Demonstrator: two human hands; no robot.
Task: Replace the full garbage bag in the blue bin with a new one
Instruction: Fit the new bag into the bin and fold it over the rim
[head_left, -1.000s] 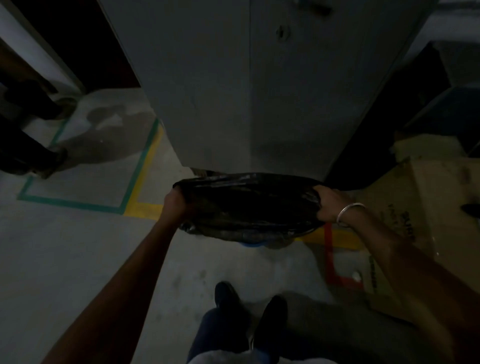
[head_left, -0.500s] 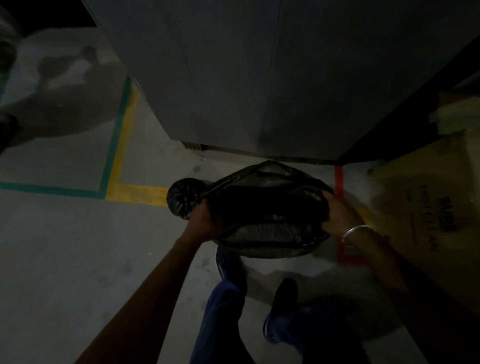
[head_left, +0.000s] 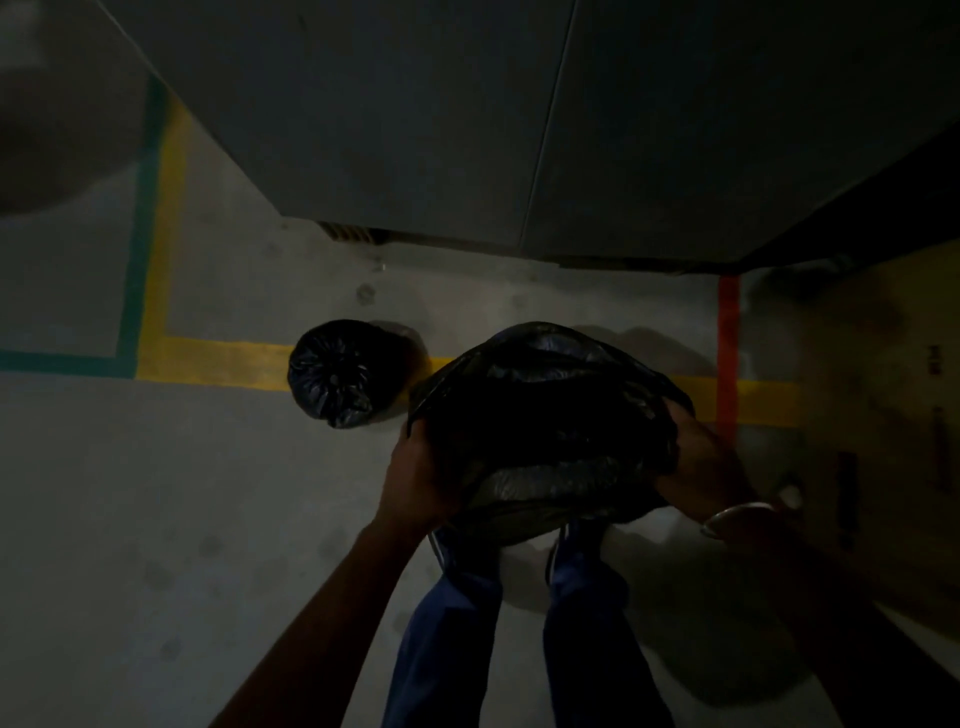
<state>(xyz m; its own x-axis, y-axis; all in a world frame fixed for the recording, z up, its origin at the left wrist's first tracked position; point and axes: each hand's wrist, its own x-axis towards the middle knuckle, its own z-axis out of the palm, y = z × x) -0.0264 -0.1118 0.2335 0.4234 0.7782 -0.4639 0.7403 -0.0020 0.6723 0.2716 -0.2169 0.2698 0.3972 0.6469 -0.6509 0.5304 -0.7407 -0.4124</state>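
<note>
A black garbage bag (head_left: 545, 415) is stretched wide between both hands, in front of my legs. My left hand (head_left: 421, 473) grips its left edge. On the right edge my right hand (head_left: 698, 462) holds on, a metal bangle on its wrist. The bag hides whatever is under it, and I cannot see the blue bin in this dim view. A second black bag (head_left: 337, 371), full and tied at the top, stands on the floor to the left, on the yellow line, apart from my hands.
A tall grey metal cabinet (head_left: 467, 130) stands straight ahead. Brown cardboard (head_left: 872, 415) lies along the right side. Yellow, green and red tape lines mark the concrete floor (head_left: 156, 519). My feet and blue trousers are directly below the bag.
The view has tilted down and closer. The tied full bag now stands in plain sight on the left, apart from my left hand. Both hands still hold the open bag stretched.
</note>
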